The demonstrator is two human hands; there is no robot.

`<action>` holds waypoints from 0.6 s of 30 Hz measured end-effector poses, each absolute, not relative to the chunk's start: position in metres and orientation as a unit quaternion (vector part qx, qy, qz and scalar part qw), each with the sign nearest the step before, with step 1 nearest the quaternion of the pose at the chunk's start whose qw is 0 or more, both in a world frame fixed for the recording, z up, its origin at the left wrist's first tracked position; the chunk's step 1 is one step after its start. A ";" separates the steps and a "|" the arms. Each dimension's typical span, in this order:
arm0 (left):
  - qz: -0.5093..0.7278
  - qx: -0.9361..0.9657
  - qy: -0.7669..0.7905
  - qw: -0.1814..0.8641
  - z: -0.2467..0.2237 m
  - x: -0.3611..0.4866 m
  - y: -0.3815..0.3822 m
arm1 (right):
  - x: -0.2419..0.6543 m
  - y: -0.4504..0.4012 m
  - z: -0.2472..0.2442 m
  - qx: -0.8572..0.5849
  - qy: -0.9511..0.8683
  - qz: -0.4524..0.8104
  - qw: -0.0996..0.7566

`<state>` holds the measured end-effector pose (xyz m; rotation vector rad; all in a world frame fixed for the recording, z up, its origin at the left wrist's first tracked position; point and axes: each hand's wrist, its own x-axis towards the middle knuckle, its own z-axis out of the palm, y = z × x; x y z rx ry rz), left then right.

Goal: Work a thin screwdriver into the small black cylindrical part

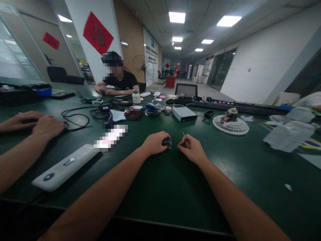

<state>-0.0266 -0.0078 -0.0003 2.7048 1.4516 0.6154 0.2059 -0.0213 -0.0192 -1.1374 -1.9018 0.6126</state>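
Low over the dark green table (160, 194), my left hand (155, 143) is closed around a small black part (166, 142) with a shiny bit at its lower end. To its right, a short gap away, my right hand (192, 147) pinches a small brownish, copper-coloured part (186, 144); a thin shaft sticks up from it. The two parts do not touch. Beyond my hands stands a grey box (184, 114). A round white fan grille (230, 126) with a motor-like piece on it lies to the right.
At the left are another person's hands (47, 125) and a long white device (65, 167). Black cables (75, 115), cloths (117, 115) and a bottle (136, 96) lie or stand farther back, near a seated person (120, 78). Clear plastic wrapping (288, 135) is at the right.
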 end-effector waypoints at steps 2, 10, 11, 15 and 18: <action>0.194 0.863 0.466 0.007 0.000 -0.027 -0.008 | 0.205 -0.022 -0.018 -0.450 -0.758 0.240 0.406; 0.194 0.870 0.453 0.015 0.002 -0.024 -0.011 | 0.199 -0.026 -0.017 -0.444 -0.770 0.246 0.386; 0.193 0.872 0.449 0.015 0.002 -0.023 -0.012 | 0.198 -0.027 -0.017 -0.449 -0.769 0.241 0.385; 0.186 0.883 0.431 0.012 0.003 -0.019 -0.015 | 0.194 -0.029 -0.018 -0.466 -0.771 0.224 0.372; 0.186 0.885 0.426 0.012 0.002 -0.017 -0.015 | 0.194 -0.028 -0.019 -0.460 -0.773 0.237 0.367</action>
